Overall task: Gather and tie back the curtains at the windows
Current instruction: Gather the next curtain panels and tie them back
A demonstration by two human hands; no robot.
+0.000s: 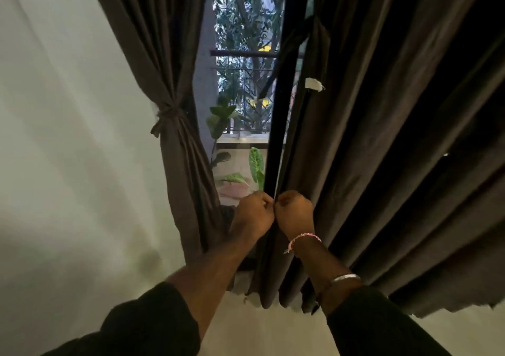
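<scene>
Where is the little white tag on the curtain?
In the head view, the white tag sits on the inner edge of the right curtain, beside the window gap and well above the two hands.

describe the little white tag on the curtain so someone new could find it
Start at the window gap between the two dark curtains and go to the right curtain, the untied one. The white tag sits on its inner edge, well above both hands; it is the only pale patch on that dark cloth.
</scene>
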